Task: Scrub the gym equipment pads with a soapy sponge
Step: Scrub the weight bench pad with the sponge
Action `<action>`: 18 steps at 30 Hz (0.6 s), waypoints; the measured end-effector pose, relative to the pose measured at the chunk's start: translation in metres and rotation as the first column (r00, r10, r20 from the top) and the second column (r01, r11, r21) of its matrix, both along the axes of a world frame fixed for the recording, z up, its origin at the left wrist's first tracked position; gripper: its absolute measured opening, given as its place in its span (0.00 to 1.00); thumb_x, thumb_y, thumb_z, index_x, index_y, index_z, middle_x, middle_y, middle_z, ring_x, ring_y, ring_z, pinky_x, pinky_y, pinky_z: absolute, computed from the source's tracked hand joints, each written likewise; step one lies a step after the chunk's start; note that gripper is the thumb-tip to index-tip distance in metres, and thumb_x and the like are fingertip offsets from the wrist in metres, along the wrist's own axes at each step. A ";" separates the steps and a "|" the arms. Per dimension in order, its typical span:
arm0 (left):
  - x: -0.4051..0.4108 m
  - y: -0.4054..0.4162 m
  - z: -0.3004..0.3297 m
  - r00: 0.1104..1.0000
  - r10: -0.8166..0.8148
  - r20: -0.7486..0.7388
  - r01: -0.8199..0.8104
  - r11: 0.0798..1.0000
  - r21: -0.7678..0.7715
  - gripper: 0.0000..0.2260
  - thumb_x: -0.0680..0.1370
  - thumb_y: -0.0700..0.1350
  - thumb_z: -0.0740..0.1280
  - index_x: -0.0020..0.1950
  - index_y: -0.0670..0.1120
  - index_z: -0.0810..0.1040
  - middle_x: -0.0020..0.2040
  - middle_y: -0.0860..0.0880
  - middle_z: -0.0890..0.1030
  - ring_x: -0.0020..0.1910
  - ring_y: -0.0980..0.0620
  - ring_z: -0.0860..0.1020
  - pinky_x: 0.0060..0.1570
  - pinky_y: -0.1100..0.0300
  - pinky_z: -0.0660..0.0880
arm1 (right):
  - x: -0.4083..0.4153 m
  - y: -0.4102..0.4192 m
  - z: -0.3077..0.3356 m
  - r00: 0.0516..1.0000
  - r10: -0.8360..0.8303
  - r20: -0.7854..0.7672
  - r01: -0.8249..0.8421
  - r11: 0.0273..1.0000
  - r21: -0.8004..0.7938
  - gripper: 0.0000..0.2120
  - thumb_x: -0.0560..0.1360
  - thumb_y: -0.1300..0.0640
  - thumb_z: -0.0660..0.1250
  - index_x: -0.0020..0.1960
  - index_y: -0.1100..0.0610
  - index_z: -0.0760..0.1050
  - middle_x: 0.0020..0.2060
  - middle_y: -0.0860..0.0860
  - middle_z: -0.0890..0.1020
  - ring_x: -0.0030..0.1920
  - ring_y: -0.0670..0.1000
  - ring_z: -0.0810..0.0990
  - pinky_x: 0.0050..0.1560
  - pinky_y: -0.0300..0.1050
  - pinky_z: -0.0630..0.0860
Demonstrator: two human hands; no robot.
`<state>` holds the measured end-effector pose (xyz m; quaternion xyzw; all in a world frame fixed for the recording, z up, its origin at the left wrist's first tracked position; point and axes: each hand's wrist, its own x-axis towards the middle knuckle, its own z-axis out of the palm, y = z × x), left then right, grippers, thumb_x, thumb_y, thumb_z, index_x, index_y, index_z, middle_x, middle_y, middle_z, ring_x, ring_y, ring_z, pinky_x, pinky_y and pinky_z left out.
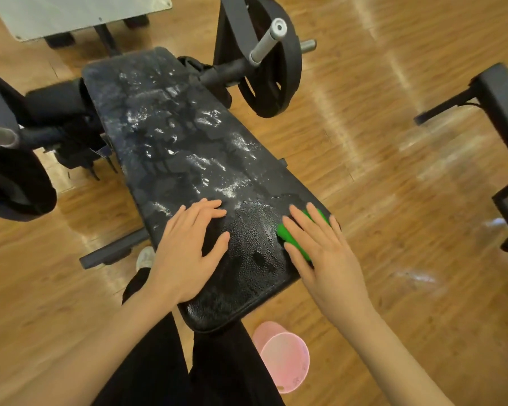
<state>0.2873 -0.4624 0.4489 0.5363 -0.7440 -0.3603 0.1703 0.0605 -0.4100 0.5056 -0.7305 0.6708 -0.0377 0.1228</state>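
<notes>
Sponge (pixel 298 235), green, lies on the black pad's (pixel 170 136) near right edge under the flat, straight-fingered right hand (pixel 320 253); left hand (pixel 188 250) rests released, flat on the pad beside it.

Setting: gym or weight room. Evidence: black padded bench (pixel 170 136) on a steel frame; black weight plate (pixel 272 57) loaded on a bar with a metal sleeve (pixel 267 39); further dark equipment frame (pixel 499 98) at right; wood-look plank floor (pixel 408 200).
</notes>
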 end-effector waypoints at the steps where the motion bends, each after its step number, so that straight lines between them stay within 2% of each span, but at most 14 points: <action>1: -0.001 0.000 0.001 1.000 0.008 0.001 -0.008 1.000 0.001 0.21 0.79 0.60 0.54 0.66 0.53 0.73 0.72 0.58 0.71 0.75 0.57 0.64 0.77 0.55 0.52 | -0.003 0.008 0.004 1.000 -0.006 0.017 0.006 1.000 -0.007 0.21 0.80 0.48 0.56 0.70 0.53 0.73 0.72 0.47 0.70 0.75 0.52 0.62 0.75 0.53 0.54; 3: -0.002 -0.001 0.002 1.000 0.019 0.002 -0.019 1.000 -0.004 0.21 0.78 0.61 0.54 0.66 0.53 0.73 0.71 0.58 0.71 0.74 0.56 0.65 0.76 0.50 0.56 | -0.002 -0.002 0.000 0.999 -0.030 0.029 0.031 0.999 -0.017 0.21 0.80 0.48 0.55 0.68 0.54 0.74 0.71 0.48 0.71 0.74 0.53 0.64 0.75 0.54 0.55; 7: -0.002 -0.001 0.002 1.000 0.016 -0.006 -0.016 1.000 -0.010 0.21 0.78 0.60 0.54 0.66 0.53 0.73 0.71 0.58 0.71 0.74 0.56 0.65 0.76 0.50 0.56 | 0.012 -0.053 -0.021 1.000 -0.006 -0.013 0.006 1.000 0.019 0.21 0.80 0.49 0.57 0.67 0.56 0.75 0.69 0.51 0.74 0.73 0.55 0.65 0.73 0.57 0.58; 13: -0.002 0.001 0.000 0.999 0.037 -0.022 -0.038 0.999 -0.017 0.20 0.78 0.59 0.56 0.65 0.52 0.73 0.70 0.59 0.71 0.72 0.57 0.66 0.73 0.57 0.55 | -0.014 0.011 0.004 0.994 0.071 0.078 -0.070 0.997 -0.012 0.20 0.80 0.49 0.57 0.69 0.54 0.73 0.71 0.48 0.70 0.75 0.52 0.62 0.75 0.53 0.55; 18: -0.001 0.001 -0.001 0.999 0.032 -0.025 -0.032 0.999 -0.017 0.20 0.78 0.59 0.56 0.65 0.52 0.73 0.70 0.59 0.71 0.72 0.58 0.66 0.73 0.56 0.55 | 0.009 -0.056 -0.024 1.000 -0.006 -0.024 0.006 1.000 -0.001 0.20 0.80 0.50 0.58 0.67 0.57 0.75 0.68 0.53 0.74 0.72 0.57 0.67 0.72 0.59 0.60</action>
